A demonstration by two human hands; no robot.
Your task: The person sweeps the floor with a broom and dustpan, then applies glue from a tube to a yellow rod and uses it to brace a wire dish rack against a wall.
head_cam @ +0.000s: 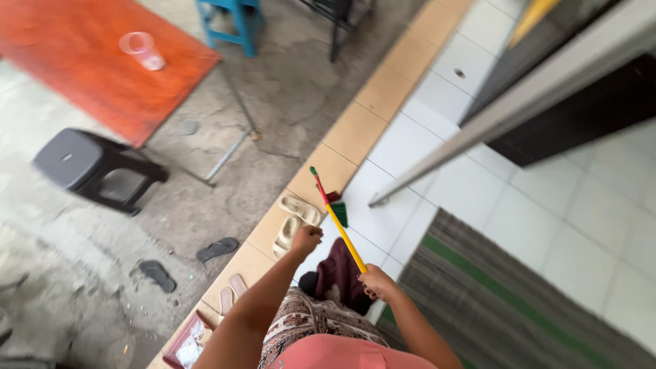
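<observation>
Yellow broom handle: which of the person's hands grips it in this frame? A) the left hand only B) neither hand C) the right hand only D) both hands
C: the right hand is closed around the yellow broom handle, while the left hand is a fist off to its side, apart from it.

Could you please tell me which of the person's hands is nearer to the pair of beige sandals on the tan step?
Left. The left hand hangs just beside the beige sandals, while the right hand grips the yellow broom handle farther away.

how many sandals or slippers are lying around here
6: two beige sandals on the tan step ahead of the left hand, two dark flip-flops on the concrete, two pale slippers lower on the step. Others may be hidden.
</observation>
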